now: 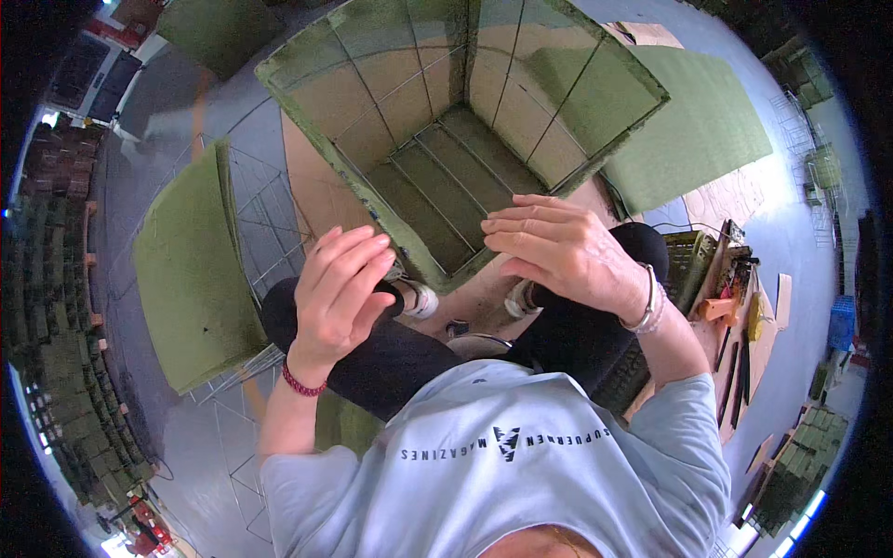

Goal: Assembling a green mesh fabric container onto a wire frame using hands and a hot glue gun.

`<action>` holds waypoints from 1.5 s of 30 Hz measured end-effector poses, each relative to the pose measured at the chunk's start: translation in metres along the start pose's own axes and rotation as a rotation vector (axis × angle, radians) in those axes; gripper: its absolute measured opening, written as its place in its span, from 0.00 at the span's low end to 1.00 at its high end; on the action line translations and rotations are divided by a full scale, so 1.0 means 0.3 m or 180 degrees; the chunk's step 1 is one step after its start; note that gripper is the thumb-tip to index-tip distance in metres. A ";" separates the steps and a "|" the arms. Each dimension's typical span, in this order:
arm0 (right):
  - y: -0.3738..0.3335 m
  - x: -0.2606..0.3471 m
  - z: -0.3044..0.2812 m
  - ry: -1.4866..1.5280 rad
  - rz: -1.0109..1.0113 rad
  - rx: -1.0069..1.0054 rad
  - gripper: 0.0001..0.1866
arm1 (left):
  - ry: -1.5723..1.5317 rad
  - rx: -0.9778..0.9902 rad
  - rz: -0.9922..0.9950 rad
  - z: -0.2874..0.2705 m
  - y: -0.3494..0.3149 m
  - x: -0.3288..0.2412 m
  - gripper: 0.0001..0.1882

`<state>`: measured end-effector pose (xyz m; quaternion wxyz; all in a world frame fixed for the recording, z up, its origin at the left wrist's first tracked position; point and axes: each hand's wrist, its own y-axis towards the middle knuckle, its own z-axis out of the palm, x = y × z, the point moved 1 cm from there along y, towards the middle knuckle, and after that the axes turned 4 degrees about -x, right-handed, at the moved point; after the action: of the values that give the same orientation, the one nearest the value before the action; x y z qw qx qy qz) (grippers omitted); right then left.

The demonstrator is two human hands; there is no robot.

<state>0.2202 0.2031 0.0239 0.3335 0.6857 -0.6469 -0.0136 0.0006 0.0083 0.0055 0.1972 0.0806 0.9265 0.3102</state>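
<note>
A large open-topped box [372, 102] stands in front of my knees. Its walls are lined with green sheet and thin metal wires, and several metal bars [479, 158] cross its floor. My left hand [339, 288] hovers beside the box's near left rim, its fingers stretched and nothing visible in them. Over the near right part of the box is my right hand [567, 251], fingers extended forward and partly curved, the thumb tucked below. I see nothing held in it. Whether either hand touches the rim cannot be told.
A stack of green sheets [191, 270] leans on wire frames [270, 219] at my left. More green sheet [688, 121] lies at the far right. Beside my right knee, a board carries an orange-handled tool [716, 309], dark rods [735, 381] and a yellow item [755, 318]. Stacked dark-green blocks [65, 344] line the left side.
</note>
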 end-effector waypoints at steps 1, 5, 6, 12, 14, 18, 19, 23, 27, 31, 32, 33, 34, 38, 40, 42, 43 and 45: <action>-0.006 -0.007 0.002 0.0103 0.0000 -0.0005 0.15 | 0.0034 0.0141 0.0107 -0.002 0.022 -0.002 0.28; 0.025 -0.032 0.039 0.0097 -0.0131 -0.0341 0.14 | 0.0093 0.0569 0.0465 -0.024 0.142 0.070 0.31; 0.003 -0.036 0.028 0.0103 -0.0119 -0.0338 0.14 | 0.0172 0.0672 0.0549 -0.016 0.175 0.076 0.33; 0.029 -0.127 0.021 0.0005 -0.0686 -0.0449 0.09 | 0.0091 0.0834 0.0844 0.030 0.230 0.215 0.35; 0.045 -0.164 -0.041 -0.0103 -0.0585 -0.0381 0.09 | 0.0069 0.0843 0.0926 0.040 0.270 0.225 0.35; -0.019 -0.194 -0.161 -0.0005 -0.0068 0.0203 0.13 | -0.0481 0.1104 0.0644 0.105 0.333 0.180 0.38; -0.055 -0.195 -0.174 0.0057 0.0181 0.0657 0.14 | -0.0507 0.1710 0.0317 0.134 0.319 0.156 0.41; -0.118 -0.113 -0.185 -0.0554 0.0269 0.0309 0.22 | -0.0690 0.1514 0.0728 0.184 0.328 0.107 0.43; -0.093 0.067 -0.122 -0.0614 0.0116 -0.0066 0.27 | -0.1403 0.1204 0.0317 0.154 0.345 0.098 0.44; -0.122 0.110 0.011 -0.0817 0.0345 -0.0143 0.21 | -0.1372 0.1117 0.0852 0.161 0.325 0.063 0.39; -0.132 0.102 0.034 -0.0992 0.0317 -0.0281 0.20 | -0.1433 0.1086 0.0944 0.167 0.325 0.053 0.37; -0.133 0.098 0.045 -0.1149 0.0263 -0.0412 0.18 | -0.1429 0.1081 0.0928 0.172 0.324 0.048 0.37; -0.122 0.103 0.040 -0.1023 0.0339 -0.0388 0.16 | -0.1411 0.1199 0.0892 0.177 0.325 0.045 0.34; -0.112 0.096 0.027 -0.0802 0.0552 0.0129 0.15 | -0.1273 0.1905 0.0664 0.184 0.357 0.033 0.30; -0.099 0.096 0.030 -0.0621 0.0652 0.0307 0.17 | -0.1201 0.2061 0.0649 0.183 0.364 0.035 0.30; -0.092 0.105 0.004 -0.0625 0.0601 0.0226 0.22 | -0.1127 0.2216 0.0622 0.187 0.355 0.040 0.30; -0.086 0.110 -0.009 -0.0621 0.0557 0.0143 0.27 | -0.1453 0.1657 0.0533 0.190 0.343 0.047 0.29; -0.073 0.129 -0.012 -0.0721 0.0678 0.0025 0.35 | -0.1771 0.1099 0.0444 0.173 0.338 0.061 0.29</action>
<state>0.2472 0.1685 0.0323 0.2552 0.6085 -0.7495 -0.0528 0.0082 0.1220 0.0232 0.4043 0.2576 0.8683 0.1274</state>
